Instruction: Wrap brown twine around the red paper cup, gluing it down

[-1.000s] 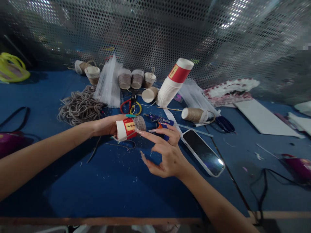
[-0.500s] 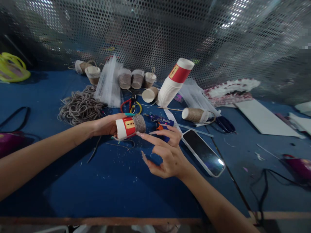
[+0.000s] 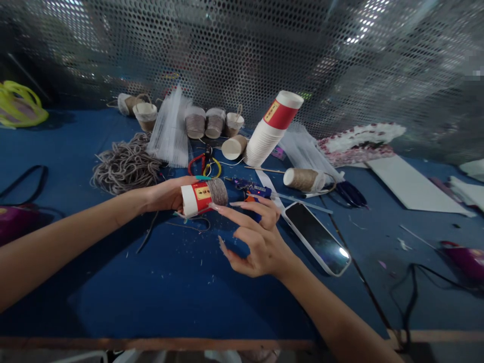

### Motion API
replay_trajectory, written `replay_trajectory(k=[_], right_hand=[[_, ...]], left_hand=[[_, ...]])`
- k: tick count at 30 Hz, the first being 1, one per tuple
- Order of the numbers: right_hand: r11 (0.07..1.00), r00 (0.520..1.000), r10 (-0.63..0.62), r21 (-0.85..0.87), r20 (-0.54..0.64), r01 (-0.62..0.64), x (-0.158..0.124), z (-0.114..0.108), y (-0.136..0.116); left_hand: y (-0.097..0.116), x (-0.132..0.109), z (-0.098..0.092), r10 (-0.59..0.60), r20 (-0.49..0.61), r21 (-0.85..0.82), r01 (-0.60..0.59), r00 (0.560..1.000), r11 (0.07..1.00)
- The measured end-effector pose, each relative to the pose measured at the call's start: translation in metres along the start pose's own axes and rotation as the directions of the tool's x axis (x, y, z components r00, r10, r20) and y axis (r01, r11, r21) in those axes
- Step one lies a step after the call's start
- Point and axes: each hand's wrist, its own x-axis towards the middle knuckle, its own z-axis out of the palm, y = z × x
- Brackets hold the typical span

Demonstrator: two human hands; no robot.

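The left hand (image 3: pixel 170 194) is gripping a paper cup (image 3: pixel 198 198) near its white end, with the fingers wrapping around the far side, where the thumb and fingertips are partly hiding. The right hand (image 3: pixel 260 242) is holding its fingers spread; its index fingertip is meeting the cup's near side where the red band is bordering the wound grey cord (image 3: pixel 218 191), and its thumb is standing apart below, pinching nothing. The cup is lying sideways in the left hand, over the middle of the blue table (image 3: pixel 170 292); whether it is also touching the tabletop, I cannot tell. The cord is circling the end that is facing the right hand.

Just beyond the cup, scissors (image 3: pixel 205 164) are showing their red and yellow handles, and a blue glue gun (image 3: pixel 251 187) is lying behind the right hand's fingers. A phone (image 3: pixel 316 237) is resting to the right of that hand. A loose heap of grey cord (image 3: pixel 126 169) is lying beyond the left forearm. Farther back, a stack of paper cups (image 3: pixel 266 138) is leaning to the right, and a twine-wrapped cup (image 3: pixel 304 179) is lying on its side. Behind everything, a perforated metal panel (image 3: pixel 227 50) is rising.
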Motion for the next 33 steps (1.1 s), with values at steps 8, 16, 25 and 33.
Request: replay_trajectory(k=[8, 16, 25, 33], right_hand=[[1.000, 1.000, -0.001, 0.001, 0.001, 0.001, -0.001, 0.000, 0.000], [0.997, 0.997, -0.075, 0.014, -0.025, 0.075, 0.001, -0.002, 0.002], [0.987, 0.991, 0.083, -0.130, -0.109, -0.097, -0.002, 0.007, 0.007], [0.978, 0.978, 0.197, -0.083, 0.073, -0.191, -0.004, 0.007, 0.008]], left_hand=[[0.001, -0.002, 0.007, 0.022, -0.026, 0.017, -0.021, 0.999, 1.000], [0.002, -0.002, 0.007, 0.023, -0.092, 0.005, -0.023, 0.995, 1.000], [-0.001, 0.003, -0.002, 0.036, -0.077, -0.095, -0.043, 0.996, 0.995], [-0.002, 0.003, -0.003, 0.022, -0.080, -0.133, -0.033, 0.997, 0.991]])
